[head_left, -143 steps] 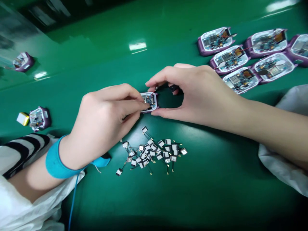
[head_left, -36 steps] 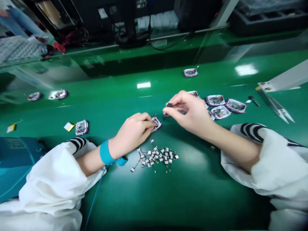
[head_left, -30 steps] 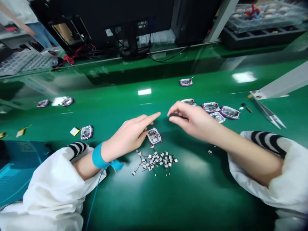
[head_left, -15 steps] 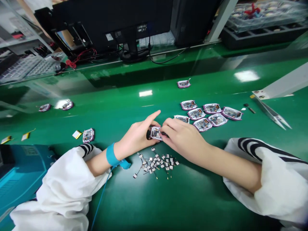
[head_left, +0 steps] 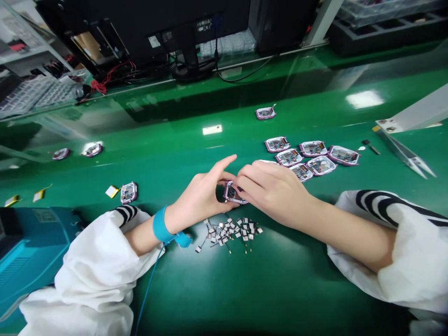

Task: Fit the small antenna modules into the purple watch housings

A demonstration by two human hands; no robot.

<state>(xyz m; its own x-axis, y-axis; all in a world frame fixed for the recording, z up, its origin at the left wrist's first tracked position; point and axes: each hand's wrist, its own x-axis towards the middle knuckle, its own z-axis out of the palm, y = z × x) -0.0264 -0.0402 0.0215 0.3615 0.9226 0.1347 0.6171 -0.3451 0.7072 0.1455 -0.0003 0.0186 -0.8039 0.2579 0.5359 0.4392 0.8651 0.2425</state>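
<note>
In the middle of the head view, my left hand (head_left: pixel 205 191) grips a small purple-rimmed watch case (head_left: pixel 231 192) with a circuit board inside. Its thumb or forefinger points up and away from the case. My right hand (head_left: pixel 268 189) bends over the case's right side, fingertips pinched together on the board; whether a small part is between them is hidden. Just below lies a loose pile of small square parts with short leads (head_left: pixel 229 231). Several more open watch cases (head_left: pixel 321 164) lie right of my right hand, some partly behind it.
Tweezers (head_left: pixel 406 151) lie at the right beside a white post (head_left: pixel 416 112). On the left are another case (head_left: pixel 129 192), yellow battery packs (head_left: pixel 112 191) and a teal machine (head_left: pixel 38 261). A monitor (head_left: pixel 147 32) stands at the back. A blue cord (head_left: pixel 149 289) runs from my left wristband.
The watch case has turned and shifted slightly right between my hands. My right fingers have stayed on it. The whole view has shifted a little.
</note>
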